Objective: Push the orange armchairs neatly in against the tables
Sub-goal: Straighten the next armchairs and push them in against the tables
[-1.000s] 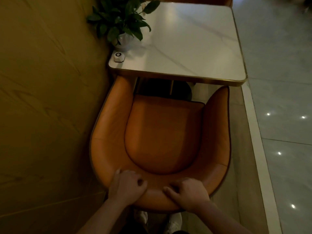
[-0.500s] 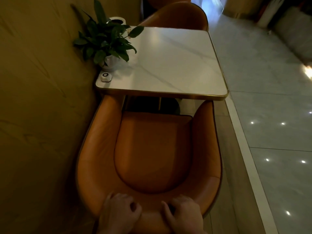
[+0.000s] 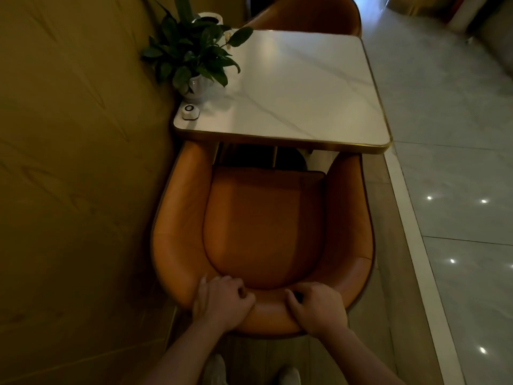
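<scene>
Head view: both hands gripped the top of the armchair (image 3: 263, 226) backrest, left hand (image 3: 222, 300) and right hand (image 3: 316, 304) side by side, fingers clamped on the padded rim. Armchair stood beside the wall (image 3: 77, 162), its arm tips under the near edge of the worktop (image 3: 305, 87). Plant (image 3: 191, 54) and a small white button (image 3: 190, 112) sat on the worktop's wall side. Second armchair (image 3: 305, 12) stood at the far edge.

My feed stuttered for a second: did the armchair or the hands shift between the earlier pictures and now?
No clear change. The left hand and right hand grip the back rim of the orange armchair as before, and its arm tips sit under the table edge, as a second ago. Only the camera view shifted. The potted plant and small white button stayed put.
</scene>
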`<move>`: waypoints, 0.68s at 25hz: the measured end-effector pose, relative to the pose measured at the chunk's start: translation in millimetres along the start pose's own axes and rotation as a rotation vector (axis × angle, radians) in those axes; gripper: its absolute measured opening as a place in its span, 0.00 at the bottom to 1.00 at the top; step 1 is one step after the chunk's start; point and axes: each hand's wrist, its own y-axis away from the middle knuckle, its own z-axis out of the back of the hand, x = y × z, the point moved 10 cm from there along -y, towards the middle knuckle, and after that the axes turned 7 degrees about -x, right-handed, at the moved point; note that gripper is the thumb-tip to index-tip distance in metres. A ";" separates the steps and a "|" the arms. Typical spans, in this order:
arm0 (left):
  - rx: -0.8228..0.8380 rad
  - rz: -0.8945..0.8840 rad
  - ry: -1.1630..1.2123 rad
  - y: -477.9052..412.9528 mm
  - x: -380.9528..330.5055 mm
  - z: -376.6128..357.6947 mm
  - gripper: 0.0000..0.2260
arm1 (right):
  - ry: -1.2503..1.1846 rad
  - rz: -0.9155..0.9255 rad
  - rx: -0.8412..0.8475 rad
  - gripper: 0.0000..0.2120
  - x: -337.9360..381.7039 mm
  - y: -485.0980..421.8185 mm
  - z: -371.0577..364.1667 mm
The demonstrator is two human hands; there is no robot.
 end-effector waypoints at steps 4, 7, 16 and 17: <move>-0.026 0.019 0.017 -2.9 2.4 -1.0 0.25 | -0.005 0.006 0.016 0.25 0.3 -1.7 -1.2; -0.029 0.020 0.022 -5.8 2.1 0.3 0.25 | -0.008 -0.002 0.019 0.25 3.4 -4.9 2.8; -0.051 0.000 0.014 -10.7 2.9 5.6 0.25 | -0.019 0.004 0.031 0.21 5.8 -11.9 1.2; -0.047 -0.001 0.012 -10.9 3.2 6.8 0.25 | -0.014 0.003 0.039 0.21 5.6 -12.9 -0.9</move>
